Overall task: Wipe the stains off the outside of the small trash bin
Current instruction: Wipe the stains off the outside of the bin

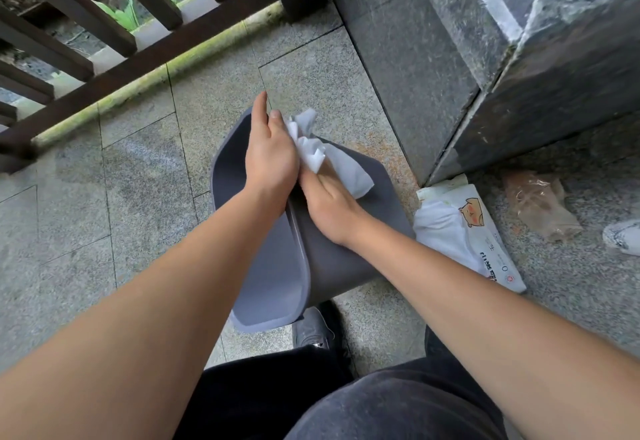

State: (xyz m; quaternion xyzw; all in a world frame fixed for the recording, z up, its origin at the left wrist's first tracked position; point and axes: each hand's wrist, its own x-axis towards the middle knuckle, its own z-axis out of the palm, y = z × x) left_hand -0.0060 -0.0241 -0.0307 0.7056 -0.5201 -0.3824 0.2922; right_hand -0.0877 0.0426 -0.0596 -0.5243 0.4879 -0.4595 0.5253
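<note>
Below, a small grey bin (322, 259) is seen tipped on its side on a speckled stone floor (145, 176), its smooth, rounded mouth turned toward the left and its outer wall facing up. It is hemmed on the right by a polished dark stone pillar (433, 69); a brown slatted railing (104, 41) runs along the far left, with open paving left between. The left hand (272, 152) is laid flat over the upper rim, fingers straight and not closed on anything. The right hand (329, 204) is pressed on the outer wall, its fingers closed on a crumpled white tissue (329, 155). A soft tissue packet (471, 235) lies just beside the bin's base.
</note>
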